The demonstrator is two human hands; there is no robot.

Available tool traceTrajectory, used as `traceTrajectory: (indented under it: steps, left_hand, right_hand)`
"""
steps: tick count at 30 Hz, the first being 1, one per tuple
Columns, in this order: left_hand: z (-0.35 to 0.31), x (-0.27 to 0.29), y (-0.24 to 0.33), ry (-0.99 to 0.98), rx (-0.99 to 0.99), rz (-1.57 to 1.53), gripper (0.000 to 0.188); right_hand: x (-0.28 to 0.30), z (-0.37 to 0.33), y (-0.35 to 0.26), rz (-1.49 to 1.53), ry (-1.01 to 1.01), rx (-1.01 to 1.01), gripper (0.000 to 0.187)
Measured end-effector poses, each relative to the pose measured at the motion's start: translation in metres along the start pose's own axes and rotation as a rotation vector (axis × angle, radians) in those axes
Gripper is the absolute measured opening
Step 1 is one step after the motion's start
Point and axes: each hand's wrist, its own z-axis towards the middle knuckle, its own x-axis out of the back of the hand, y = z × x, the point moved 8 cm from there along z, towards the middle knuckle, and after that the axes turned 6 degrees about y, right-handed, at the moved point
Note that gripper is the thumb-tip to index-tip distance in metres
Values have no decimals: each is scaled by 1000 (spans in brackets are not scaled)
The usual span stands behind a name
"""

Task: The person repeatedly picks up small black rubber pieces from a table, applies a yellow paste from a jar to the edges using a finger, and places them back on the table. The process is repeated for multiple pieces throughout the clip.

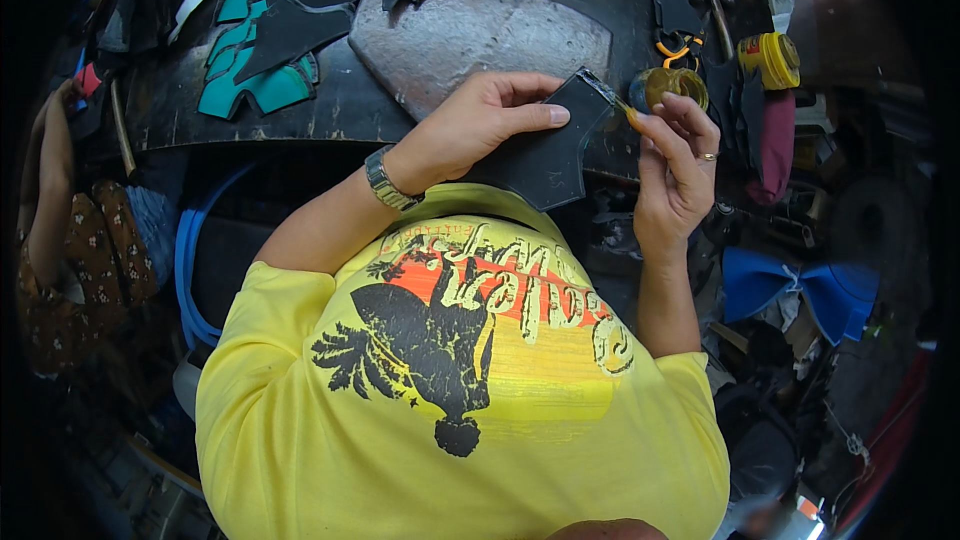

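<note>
My left hand (478, 122) grips a flat black cut piece (535, 162), thumb on top, just over the front edge of the table. The piece looks like leather or a similar sheet, with faint lines marked near its rim. Pinched in the fingers of my right hand (675, 175) is a thin brush (627, 110) with a yellowish-orange handle. Its tip reaches the piece's upper right edge, where a wet, shiny strip (600, 88) shows. Just behind my right fingers, an open amber jar (692, 82) lies tilted or on its side; its contents are hard to make out.
A grey stone slab (480, 45) lies on the dark table (170, 105). Teal cut pieces (270, 90) and black ones (300, 32) are stacked left of it. Orange-handled scissors (680, 48) and a yellow container (768, 62) stand at right. Another person (95, 250) is at far left.
</note>
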Motion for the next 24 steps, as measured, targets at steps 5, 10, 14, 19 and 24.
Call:
traceTrajectory:
  steps: [5, 10, 14, 19, 24]
  left_hand:
    - [-3, -2, 4, 6, -79, 85, 35]
    - [-1, -1, 3, 5, -69, -24, 36]
    - [0, -1, 1, -4, -41, -90, 36]
    - [1, 0, 3, -4, -41, -114, 35]
    - [1, 3, 5, 27, -70, -99, 30]
  right_hand:
    - [-17, 0, -7, -111, -48, 76, 49]
    - [-24, -5, -19, -227, -59, 243, 57]
    - [-25, -8, -21, -220, -75, 249, 57]
    - [-26, -12, -19, -142, -111, 222, 55]
    - [-26, -15, -16, -17, -160, 203, 51]
